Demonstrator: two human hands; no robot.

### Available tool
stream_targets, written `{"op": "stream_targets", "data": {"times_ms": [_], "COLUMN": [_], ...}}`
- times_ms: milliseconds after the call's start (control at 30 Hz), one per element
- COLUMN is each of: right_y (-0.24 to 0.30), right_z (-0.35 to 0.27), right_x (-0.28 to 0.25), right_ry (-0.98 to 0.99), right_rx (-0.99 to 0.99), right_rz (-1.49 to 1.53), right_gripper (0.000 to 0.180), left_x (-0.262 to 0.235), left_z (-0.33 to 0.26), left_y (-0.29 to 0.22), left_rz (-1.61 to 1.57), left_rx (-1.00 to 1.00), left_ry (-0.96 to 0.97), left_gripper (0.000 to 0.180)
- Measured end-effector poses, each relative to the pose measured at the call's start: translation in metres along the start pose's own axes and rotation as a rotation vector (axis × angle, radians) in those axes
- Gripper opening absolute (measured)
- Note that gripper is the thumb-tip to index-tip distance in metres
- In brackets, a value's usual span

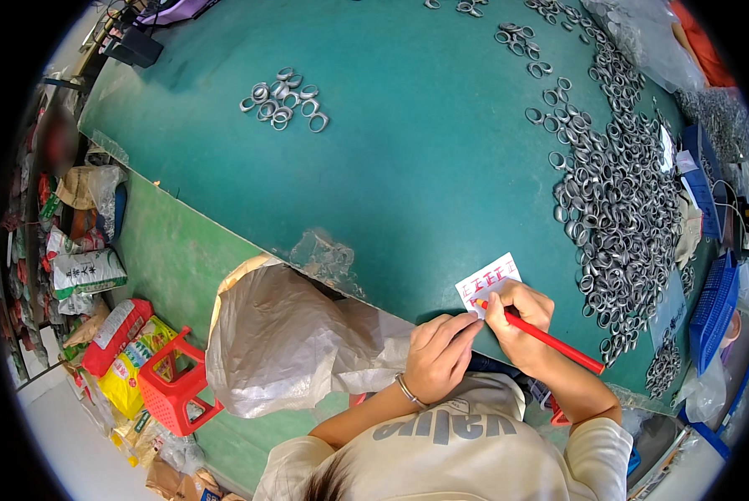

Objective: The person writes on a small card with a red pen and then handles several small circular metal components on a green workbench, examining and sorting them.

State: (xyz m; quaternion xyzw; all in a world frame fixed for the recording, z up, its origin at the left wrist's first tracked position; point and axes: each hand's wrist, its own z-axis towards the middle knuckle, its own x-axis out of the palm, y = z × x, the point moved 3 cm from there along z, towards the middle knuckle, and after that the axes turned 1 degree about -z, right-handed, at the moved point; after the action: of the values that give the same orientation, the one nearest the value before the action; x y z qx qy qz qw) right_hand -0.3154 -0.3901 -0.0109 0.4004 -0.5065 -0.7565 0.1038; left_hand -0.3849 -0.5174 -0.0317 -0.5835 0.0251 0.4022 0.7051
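A small white slip of paper [489, 277] with red marks lies on the green tabletop close to its near edge. My right hand [521, 321] is closed round a red marker [558, 341], its tip touching the lower part of the slip. At the slip's lower left, my left hand [438, 355] has its fingers together and curled, with the fingertips at the paper's edge. Part of the slip is hidden behind my hands.
Many metal rings [625, 192] are heaped on the right of the table [408, 167]; a smaller cluster [283, 102] lies far left. A pale sack [283, 342] hangs at the near edge. A red stool [174, 388] stands lower left, and a blue basket [713, 313] sits right.
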Motion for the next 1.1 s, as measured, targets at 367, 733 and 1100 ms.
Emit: {"op": "stream_targets", "data": {"times_ms": [367,733,1100], "right_y": [-0.011,-0.002,-0.006], "right_z": [-0.006,0.001,-0.001], "right_x": [0.000,0.001,-0.002], "right_ry": [-0.004,0.035,0.046], "right_rx": [0.163,0.036,0.051], "right_rz": [0.197,0.077,0.105], "right_gripper": [0.021,0.018,0.021], "left_x": [-0.001,-0.001,0.000], "left_z": [0.002,0.001,0.001], "left_y": [-0.002,-0.001,0.000], "left_rz": [0.004,0.015,-0.002], "left_rx": [-0.001,0.003,0.012], "left_ry": [-0.021,-0.007,-0.005], "left_gripper": [0.031,0.031,0.033]}}
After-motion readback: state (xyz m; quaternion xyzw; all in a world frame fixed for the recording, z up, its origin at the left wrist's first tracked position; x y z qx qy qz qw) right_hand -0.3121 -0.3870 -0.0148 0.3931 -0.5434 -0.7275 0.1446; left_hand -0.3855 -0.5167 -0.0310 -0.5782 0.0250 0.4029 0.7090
